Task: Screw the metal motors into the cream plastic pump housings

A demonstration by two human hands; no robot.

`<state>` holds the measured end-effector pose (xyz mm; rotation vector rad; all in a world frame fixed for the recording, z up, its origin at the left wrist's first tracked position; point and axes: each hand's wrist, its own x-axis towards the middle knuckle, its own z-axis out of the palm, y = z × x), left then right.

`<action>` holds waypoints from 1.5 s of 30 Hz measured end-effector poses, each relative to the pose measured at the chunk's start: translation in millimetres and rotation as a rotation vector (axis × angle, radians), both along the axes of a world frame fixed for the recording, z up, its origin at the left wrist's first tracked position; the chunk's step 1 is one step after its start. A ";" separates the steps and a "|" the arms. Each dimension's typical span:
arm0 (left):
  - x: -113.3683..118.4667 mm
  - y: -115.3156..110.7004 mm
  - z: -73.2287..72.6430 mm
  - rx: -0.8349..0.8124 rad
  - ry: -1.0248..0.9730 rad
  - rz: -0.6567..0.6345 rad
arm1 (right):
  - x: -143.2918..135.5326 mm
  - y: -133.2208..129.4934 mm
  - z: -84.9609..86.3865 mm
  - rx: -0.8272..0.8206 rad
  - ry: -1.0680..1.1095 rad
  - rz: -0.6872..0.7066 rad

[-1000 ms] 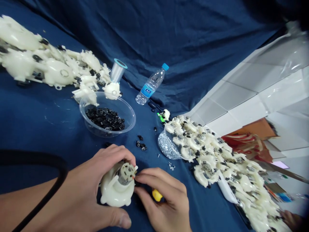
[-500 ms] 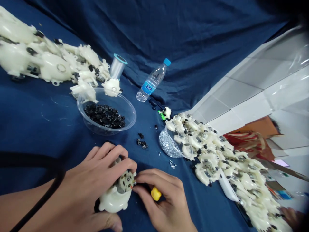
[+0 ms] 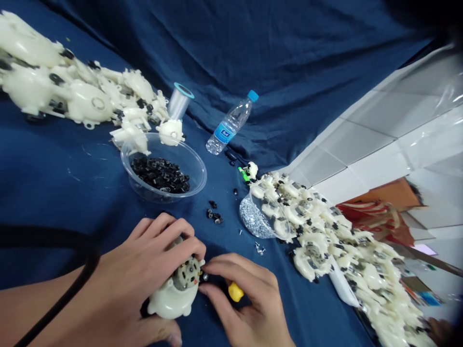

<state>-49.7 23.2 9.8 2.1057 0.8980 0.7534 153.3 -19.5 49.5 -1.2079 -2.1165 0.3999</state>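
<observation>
Left hand (image 3: 144,270) clamped on cream plastic motor housing (image 3: 171,296); right hand (image 3: 246,301) gripping yellow-handled tool (image 3: 235,291) at motor end; fastening unfinished.

Two bare forearms enter from seven o'clock, ending in the left hand (image 3: 144,270) and right hand (image 3: 246,303), with no sleeves, gloves, rings or watch showing, and short, plain, unpainted fingernails.
</observation>
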 end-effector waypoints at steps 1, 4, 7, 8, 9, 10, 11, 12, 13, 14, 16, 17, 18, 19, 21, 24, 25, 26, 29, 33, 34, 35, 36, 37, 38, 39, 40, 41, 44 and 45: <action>0.0 -0.7 0.2 -0.008 0.003 0.011 | -0.2 0.3 0.6 0.003 0.000 -0.001; 0.0 -3.3 0.4 -0.003 0.020 0.049 | -0.1 0.1 1.8 0.005 -0.006 -0.002; -0.1 -4.9 -1.7 0.053 0.019 0.052 | 2.7 -4.5 1.8 0.021 -0.059 -0.044; -0.2 -5.0 -2.5 0.069 0.012 0.051 | 4.3 -6.8 2.3 0.051 -0.083 -0.078; -0.3 -5.1 -3.2 0.081 0.003 0.053 | 6.2 -9.0 3.5 0.089 -0.090 -0.117; -0.4 -5.1 -3.5 0.086 -0.006 0.058 | 8.2 -11.0 5.8 0.145 -0.051 -0.170; -0.5 -5.1 -3.5 0.085 -0.011 0.063 | 10.4 -12.4 9.3 0.220 0.036 -0.225; -0.7 -5.0 -3.2 0.075 -0.013 0.065 | 12.6 -13.1 14.1 0.287 0.165 -0.265; -0.9 -4.9 -2.8 0.059 -0.012 0.063 | 14.8 -13.0 19.9 0.335 0.317 -0.278; -1.2 -4.7 -2.4 0.041 -0.007 0.061 | 17.0 -12.1 26.3 0.353 0.475 -0.260; -1.7 -3.9 -2.2 0.018 0.004 0.059 | 20.3 -9.2 38.8 0.275 0.757 -0.189; -1.8 -3.3 -2.5 0.021 0.003 0.046 | 21.4 -7.6 43.6 0.199 0.871 -0.155; -1.9 -2.8 -3.0 0.030 0.001 0.031 | 21.8 -6.1 46.9 0.129 0.971 -0.144; -1.9 -2.4 -3.4 0.039 -0.001 0.021 | 21.6 -4.9 48.5 0.081 1.051 -0.146; -1.6 -2.3 -3.5 0.045 0.000 0.013 | 19.8 -3.2 47.1 0.029 1.135 -0.148; -0.7 -3.7 -2.5 0.027 0.004 0.063 | 15.9 -1.7 39.5 -0.018 1.144 -0.121; -0.3 -4.3 -2.6 0.029 -0.001 0.069 | 14.9 -1.2 37.0 -0.028 1.138 -0.117; 0.1 -4.7 -3.3 0.036 -0.010 0.075 | 14.2 -0.9 34.8 -0.040 1.130 -0.116; 1.7 -4.7 -9.6 0.085 -0.039 0.079 | 13.3 -0.6 30.9 -0.073 1.112 -0.105; 5.4 -3.0 -23.4 0.199 -0.030 0.103 | 11.2 -2.8 28.8 -0.100 1.134 -0.082; 6.4 -2.5 -26.3 0.231 -0.024 0.113 | 10.3 -3.5 28.5 -0.111 1.156 -0.082; 7.2 -2.1 -28.7 0.260 -0.026 0.123 | 9.2 -4.1 28.2 -0.128 1.179 -0.084; 7.8 -1.8 -30.4 0.284 -0.034 0.129 | 8.2 -4.5 28.0 -0.136 1.199 -0.080; 8.2 -1.6 -31.5 0.302 -0.048 0.133 | 7.4 -4.7 27.8 -0.145 1.215 -0.075; 8.5 -1.5 -32.0 0.313 -0.065 0.136 | 6.8 -4.5 27.6 -0.147 1.221 -0.063; 8.6 -1.4 -32.1 0.317 -0.079 0.139 | 6.4 -4.2 27.5 -0.148 1.222 -0.050; 8.7 -1.4 -31.9 0.318 -0.088 0.143 | 6.3 -3.6 27.5 -0.144 1.223 -0.038; 8.8 -1.4 -31.5 0.318 -0.092 0.145 | 6.4 -3.0 27.5 -0.138 1.222 -0.030; 8.9 -1.6 -30.3 0.326 -0.086 0.148 | 7.4 -1.6 27.5 -0.124 1.220 -0.028; 9.0 -1.7 -30.1 0.330 -0.085 0.148 | 7.9 -1.5 27.4 -0.123 1.218 -0.033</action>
